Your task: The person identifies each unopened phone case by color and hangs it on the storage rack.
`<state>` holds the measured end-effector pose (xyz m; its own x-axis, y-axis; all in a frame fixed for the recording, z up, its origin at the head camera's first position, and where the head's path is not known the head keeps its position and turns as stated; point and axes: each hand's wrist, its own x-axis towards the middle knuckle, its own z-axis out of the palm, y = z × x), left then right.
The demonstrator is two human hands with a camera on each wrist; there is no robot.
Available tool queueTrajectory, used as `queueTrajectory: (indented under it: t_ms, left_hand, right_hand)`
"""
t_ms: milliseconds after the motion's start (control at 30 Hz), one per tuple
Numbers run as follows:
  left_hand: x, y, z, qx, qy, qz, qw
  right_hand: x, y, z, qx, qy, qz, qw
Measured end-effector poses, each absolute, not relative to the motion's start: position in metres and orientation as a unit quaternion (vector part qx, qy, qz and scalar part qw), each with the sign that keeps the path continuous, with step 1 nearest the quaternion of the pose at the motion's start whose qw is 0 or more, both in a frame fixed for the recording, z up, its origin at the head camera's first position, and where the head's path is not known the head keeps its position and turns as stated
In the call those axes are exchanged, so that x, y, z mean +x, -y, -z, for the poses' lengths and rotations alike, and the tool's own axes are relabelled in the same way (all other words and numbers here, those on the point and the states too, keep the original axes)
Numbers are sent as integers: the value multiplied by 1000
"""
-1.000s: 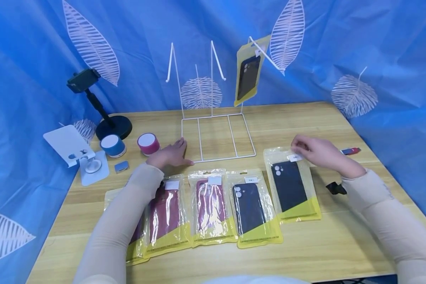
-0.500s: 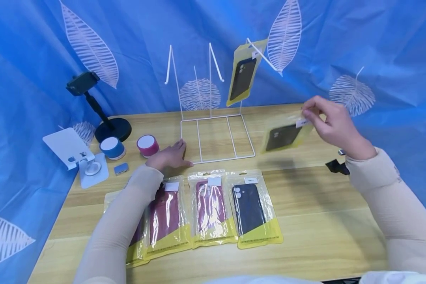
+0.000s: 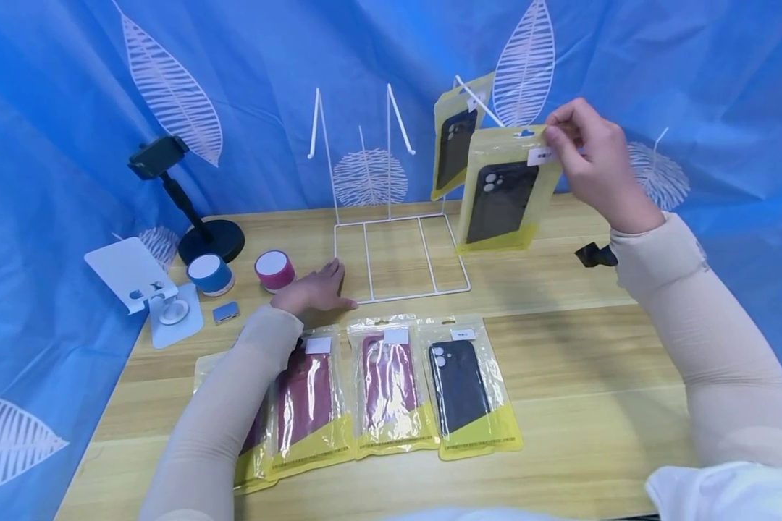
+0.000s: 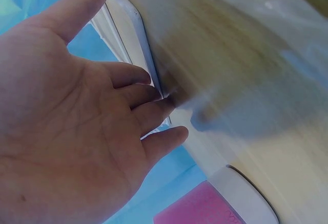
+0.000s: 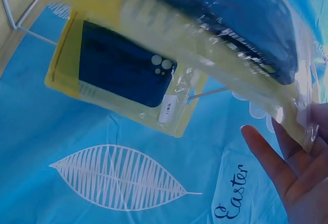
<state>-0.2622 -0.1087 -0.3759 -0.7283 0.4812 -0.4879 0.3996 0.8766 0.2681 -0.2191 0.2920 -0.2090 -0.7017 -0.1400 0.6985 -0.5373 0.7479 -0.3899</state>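
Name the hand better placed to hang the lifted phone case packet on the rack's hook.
Right. The right hand already pinches the packet by its top, close beside the hook. The left hand lies flat on the table, touching the rack's base.

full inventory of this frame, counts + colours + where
held phone case pack: 1, dark case in yellow bag, raised near rack's right hook
hung phone case pack: 1, dark, on right hook
wire rack: 1, white, table centre back
flat phone case packs: 4 seen, red ones and one dark, front row; leftmost mostly under the sleeve
mini speakers: 2, blue and pink, left
phone stand: 1, black, back left
white stand: 1, far left
table: 1, wood
left hand: flat on rack base corner
right hand: pinches held pack's top
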Motion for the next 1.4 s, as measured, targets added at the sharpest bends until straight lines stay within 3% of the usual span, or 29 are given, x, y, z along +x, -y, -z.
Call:
queueTrajectory:
  t_ms: [1033,1400]
  left_hand:
    - [-263,109,378,237,-928,-72,279]
    - [-264,109,378,233,-929,-73,278]
  right_hand:
    - [-318,-278,210,110,942,-218,230]
    - [-347,-270,211,94,944,-205,241]
